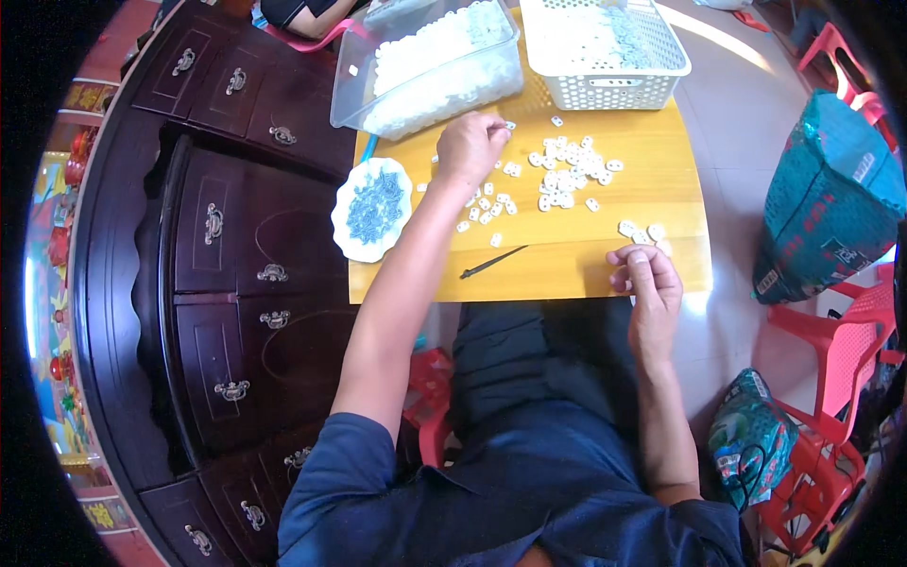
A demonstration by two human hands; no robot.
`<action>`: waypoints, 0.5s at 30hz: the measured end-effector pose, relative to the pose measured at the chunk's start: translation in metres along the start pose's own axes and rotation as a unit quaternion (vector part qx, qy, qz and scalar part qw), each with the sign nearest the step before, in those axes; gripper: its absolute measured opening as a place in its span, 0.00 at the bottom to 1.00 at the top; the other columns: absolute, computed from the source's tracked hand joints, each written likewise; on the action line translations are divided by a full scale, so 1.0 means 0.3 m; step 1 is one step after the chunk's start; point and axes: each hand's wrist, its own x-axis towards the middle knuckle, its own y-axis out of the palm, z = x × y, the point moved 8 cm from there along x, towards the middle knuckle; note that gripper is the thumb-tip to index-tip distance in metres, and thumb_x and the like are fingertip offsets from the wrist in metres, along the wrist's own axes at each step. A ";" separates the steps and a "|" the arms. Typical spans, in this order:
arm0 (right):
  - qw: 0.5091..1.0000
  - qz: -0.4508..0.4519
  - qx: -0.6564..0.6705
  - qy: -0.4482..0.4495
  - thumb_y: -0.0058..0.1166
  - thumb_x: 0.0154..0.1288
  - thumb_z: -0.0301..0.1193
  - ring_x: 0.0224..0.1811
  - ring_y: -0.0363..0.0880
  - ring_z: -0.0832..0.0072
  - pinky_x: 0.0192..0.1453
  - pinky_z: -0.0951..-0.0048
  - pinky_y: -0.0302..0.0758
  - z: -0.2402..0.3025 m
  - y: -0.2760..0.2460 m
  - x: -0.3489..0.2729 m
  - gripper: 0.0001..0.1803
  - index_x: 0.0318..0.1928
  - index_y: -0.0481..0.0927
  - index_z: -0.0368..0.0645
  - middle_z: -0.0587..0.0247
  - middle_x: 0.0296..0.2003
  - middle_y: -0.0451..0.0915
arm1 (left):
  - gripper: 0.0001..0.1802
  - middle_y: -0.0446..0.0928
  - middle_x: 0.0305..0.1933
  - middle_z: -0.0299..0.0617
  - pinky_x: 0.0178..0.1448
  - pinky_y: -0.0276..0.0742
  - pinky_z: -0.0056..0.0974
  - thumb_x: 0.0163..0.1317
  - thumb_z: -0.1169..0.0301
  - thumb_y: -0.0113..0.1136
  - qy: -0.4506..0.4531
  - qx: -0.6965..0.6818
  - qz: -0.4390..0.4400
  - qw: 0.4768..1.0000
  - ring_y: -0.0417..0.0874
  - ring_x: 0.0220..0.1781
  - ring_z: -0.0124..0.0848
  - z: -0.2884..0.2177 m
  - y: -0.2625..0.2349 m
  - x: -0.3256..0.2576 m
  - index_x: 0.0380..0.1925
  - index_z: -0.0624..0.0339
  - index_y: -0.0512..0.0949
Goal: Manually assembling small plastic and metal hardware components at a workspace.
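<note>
My left hand (470, 149) reaches over the far left of the yellow wooden table (567, 269), its fingers pinched on a small white plastic piece (510, 125) with dark holes. Close to the table's front right edge, my right hand (650, 283) is closed, thumb against curled fingers; what they hold, if anything, is too small to make out. Just beyond it lie several similar pieces (640, 236). A larger loose pile (570, 168) spreads over the middle, and more pieces (488, 210) lie beside my left forearm.
A white scalloped dish (343, 215) holds small grey-blue parts. A thin black tool (493, 262) lies near the front edge. Behind stand a clear bin (352, 106) of white pieces and a white perforated basket (614, 93). Dark drawers (283, 236) flank the left; red chairs (831, 350) stand right.
</note>
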 end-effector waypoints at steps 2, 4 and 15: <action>1.000 0.004 -0.001 0.005 0.51 0.79 0.32 0.32 0.75 0.86 0.40 0.82 0.73 -0.010 -0.001 -0.001 0.10 0.41 0.82 0.42 0.69 0.37 0.85 | 0.09 0.86 0.35 0.46 0.46 0.82 0.46 0.59 0.64 0.67 -0.030 -0.012 0.036 0.999 0.88 0.38 0.43 0.004 0.030 0.020 0.35 0.55 0.88; 1.000 0.005 -0.009 0.008 0.51 0.79 0.32 0.32 0.75 0.86 0.40 0.82 0.73 -0.009 0.002 0.000 0.10 0.41 0.82 0.42 0.69 0.37 0.84 | 0.08 0.86 0.37 0.47 0.47 0.81 0.49 0.59 0.63 0.67 -0.061 -0.022 0.071 0.995 0.87 0.40 0.46 0.018 0.057 0.028 0.33 0.53 0.88; 0.999 0.036 -0.005 0.016 0.51 0.78 0.31 0.34 0.77 0.85 0.42 0.81 0.76 -0.018 0.020 -0.006 0.09 0.43 0.82 0.41 0.68 0.38 0.84 | 0.08 0.82 0.31 0.49 0.41 0.79 0.49 0.61 0.68 0.62 0.037 0.006 0.067 0.997 0.84 0.34 0.48 -0.101 0.014 -0.010 0.28 0.61 0.80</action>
